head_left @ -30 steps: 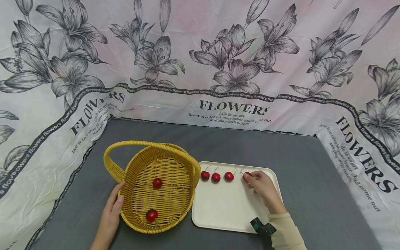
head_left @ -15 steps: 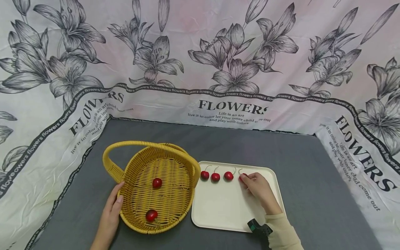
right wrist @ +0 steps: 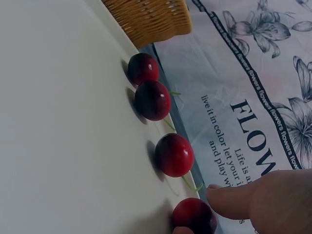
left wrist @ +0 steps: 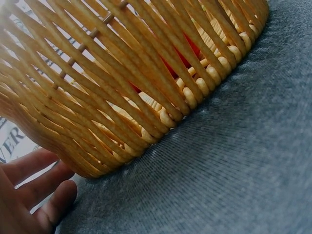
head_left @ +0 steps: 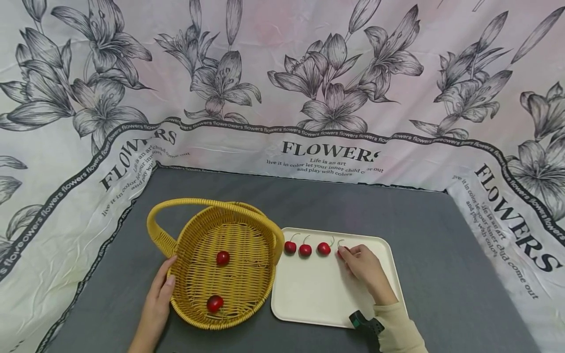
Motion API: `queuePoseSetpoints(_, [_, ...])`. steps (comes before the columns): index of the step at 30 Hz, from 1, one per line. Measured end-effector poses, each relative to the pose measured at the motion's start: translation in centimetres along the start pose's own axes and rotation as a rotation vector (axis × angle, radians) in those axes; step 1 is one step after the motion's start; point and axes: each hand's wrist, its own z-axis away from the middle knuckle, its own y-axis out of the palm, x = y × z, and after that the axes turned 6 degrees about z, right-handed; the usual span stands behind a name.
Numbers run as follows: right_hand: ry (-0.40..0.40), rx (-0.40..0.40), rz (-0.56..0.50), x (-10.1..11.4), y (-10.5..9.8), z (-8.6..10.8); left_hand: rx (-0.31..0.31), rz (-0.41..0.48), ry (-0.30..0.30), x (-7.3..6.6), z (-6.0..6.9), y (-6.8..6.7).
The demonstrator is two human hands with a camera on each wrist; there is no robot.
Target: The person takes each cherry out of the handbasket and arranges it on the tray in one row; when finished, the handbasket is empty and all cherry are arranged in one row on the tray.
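Note:
My right hand (head_left: 367, 267) pinches a red cherry (right wrist: 192, 214) between thumb and fingers at the right end of a row on the white tray (head_left: 315, 296). To its left lie three more cherries with stems: the nearest cherry (head_left: 324, 249), a middle cherry (head_left: 305, 250) and a far-left cherry (head_left: 290, 247). The yellow wicker basket (head_left: 240, 279) stands left of the tray, its handle arching over the far side. Inside are an upper cherry (head_left: 222, 258) and a lower cherry (head_left: 215, 303). My left hand (head_left: 159, 291) rests against the basket's left outer side, its fingers fairly straight.
A dark grey cloth (head_left: 441, 255) covers the table. Behind and at both sides hangs a white curtain (head_left: 229, 147) printed with flowers. The basket's right rim is close to the tray's left edge. A dark band (head_left: 366, 321) sits at my right wrist.
My right hand has shifted slightly left with the cherry, toward the other cherries in the row. The left hand and the basket stay in place.

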Motion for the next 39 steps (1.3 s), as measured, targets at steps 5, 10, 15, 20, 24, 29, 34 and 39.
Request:
queuePoseSetpoints(5, [-0.003, 0.005, 0.014, 0.1, -0.1, 0.0, -0.003, 0.005, 0.001, 0.1, 0.0, 0.0])
queuePoseSetpoints(10, [0.004, 0.014, 0.020, 0.2, -0.2, 0.1, -0.003, 0.012, 0.006, 0.2, 0.0, 0.0])
queuePoseSetpoints(15, [-0.033, 0.005, 0.091, 0.4, -0.9, 0.6, -0.006, 0.009, -0.002, 0.2, -0.1, -0.1])
queuePoseSetpoints(20, [-0.095, 0.009, 0.098, 2.3, -2.0, 2.9, 0.002, 0.005, -0.013, 0.2, -0.2, 0.0])
queuePoseSetpoints(24, [-0.186, 0.096, -0.038, 5.3, -2.2, 5.5, 0.019, 0.016, -0.023, 0.1, -0.3, 0.1])
queuePoseSetpoints(29, [-0.344, 0.303, -0.188, 8.4, -1.6, 8.3, 0.021, 0.028, 0.018, 0.4, -0.5, 0.2])
queuePoseSetpoints(34, [-0.405, 0.584, -0.291, 11.3, 0.2, 9.5, 0.012, 0.031, 0.022, 0.5, -0.3, 0.2])
queuePoseSetpoints(39, [-0.406, 0.801, -0.324, 14.4, 3.4, 9.0, 0.005, 0.035, 0.030, 0.6, -0.2, 0.0])
